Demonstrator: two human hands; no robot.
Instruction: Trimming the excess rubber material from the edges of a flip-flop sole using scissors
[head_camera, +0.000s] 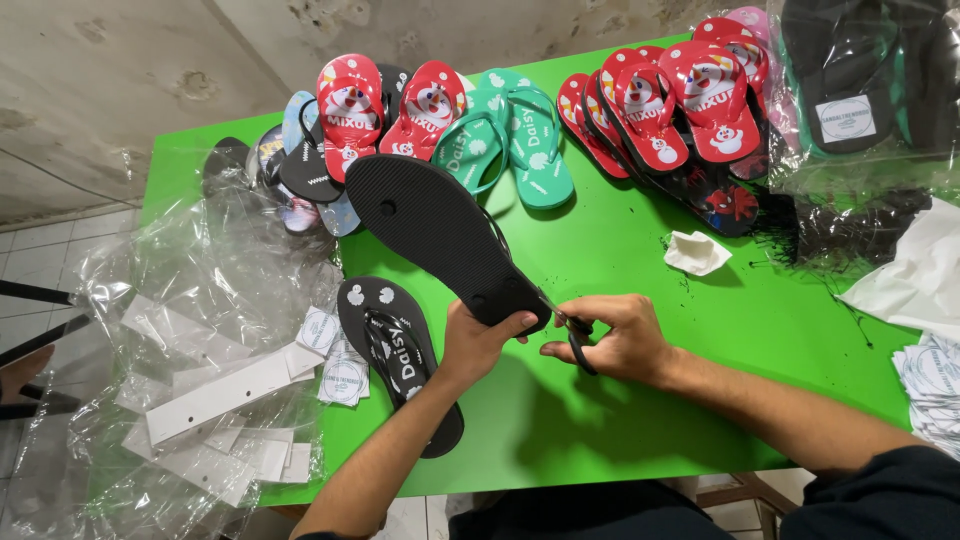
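- Forearms are seen closest to the lens, reaching up from the bottom edge over a bright green table (640, 420); the right one ends in a dark sleeve.
- Clear plastic bags (210, 330) are spread in a large heap over the table's left end, with white card strips (215, 400) and small round-printed paper tags (335, 360) lying on and beside them.
- More bagged sandals (860, 90), dark ones, are stacked at the far right corner, and white paper (915, 275) lies just below them.
- A black sandal (440, 235) is held sole-up above the middle of the table, tilted so that its toe points away to the upper left.
- The heel end of that sandal is gripped by the left hand (478, 345), thumb on the sole and fingers curled underneath.
- A second black sandal (400, 355) with white lettering on its strap lies flat on the table, just left of the left wrist.
- Red sandals with cartoon prints (690, 100) are piled at the far edge on the right, and another red pair (390, 105) lies further left.
- A green pair (510, 140) is laid between the two red groups.
- The right hand (620, 340) is clenched around black scissors (575, 335), whose tips meet the raised sandal's heel edge.
- A crumpled white scrap (697, 252) rests alone on the green surface, well apart from both hands.
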